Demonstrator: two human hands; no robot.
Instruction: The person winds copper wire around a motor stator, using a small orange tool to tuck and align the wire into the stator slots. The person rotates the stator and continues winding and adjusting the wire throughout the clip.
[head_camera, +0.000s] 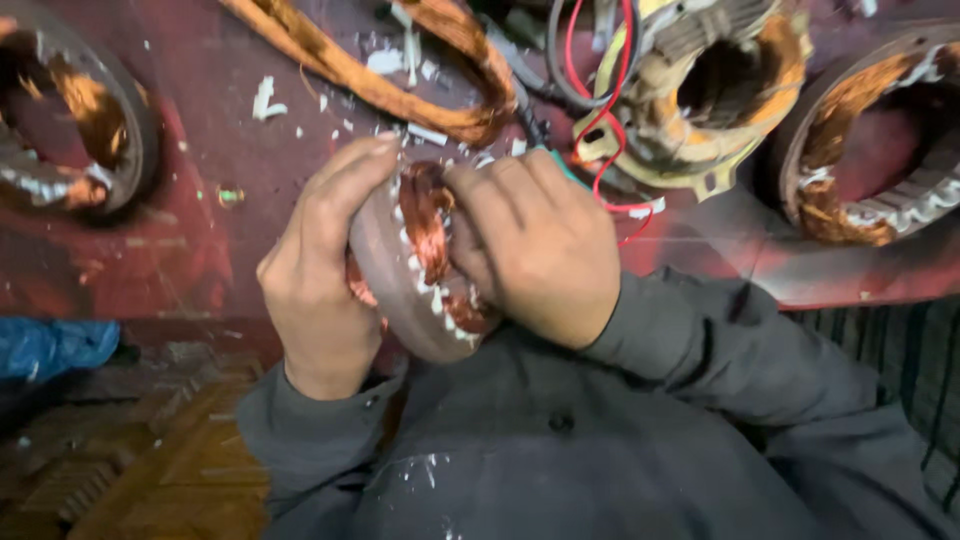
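Red counter (200, 260) littered with white scraps; motor ring (405, 290) held tilted above lap, left hand (320, 280) wrapped round outer rim, right hand (545, 255) closed over copper coil (428, 215); probably heavy, rigid; wire delicate, grip by steel rim.

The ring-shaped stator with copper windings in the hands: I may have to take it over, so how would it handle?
The stator looks like a solid metal ring packed with copper coil, so probably heavy for its size and stiff. Both the left hand and right hand grip it, hinting at weight. Being round, it might roll if set on edge.
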